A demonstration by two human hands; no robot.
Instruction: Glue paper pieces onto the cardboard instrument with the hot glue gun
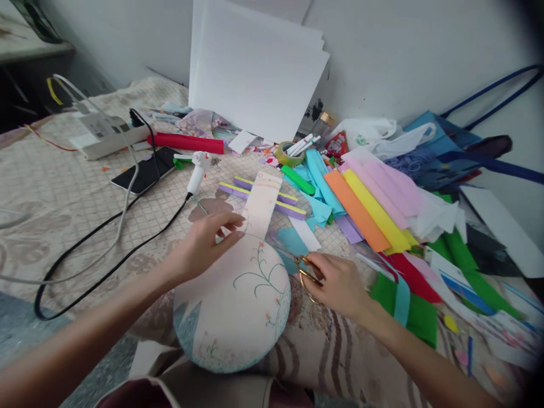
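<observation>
My left hand (204, 243) pinches the neck of a vase-shaped paper cutout (236, 306), pale pink with a green vine drawn on it, where its long strip (261, 207) rises from the round body. My right hand (338, 283) grips gold-handled scissors (304, 266), whose blades point left toward the cutout's right edge near the neck. The cutout lies on the patterned cloth in front of me.
A fan of coloured paper sheets (374, 207) lies right of the hands. A glue gun (198, 170) with black cord, a phone (147, 169), a power strip (106, 133), a tape roll (288, 153) and white boards (255, 68) stand behind. Green and red scraps (419, 309) lie at right.
</observation>
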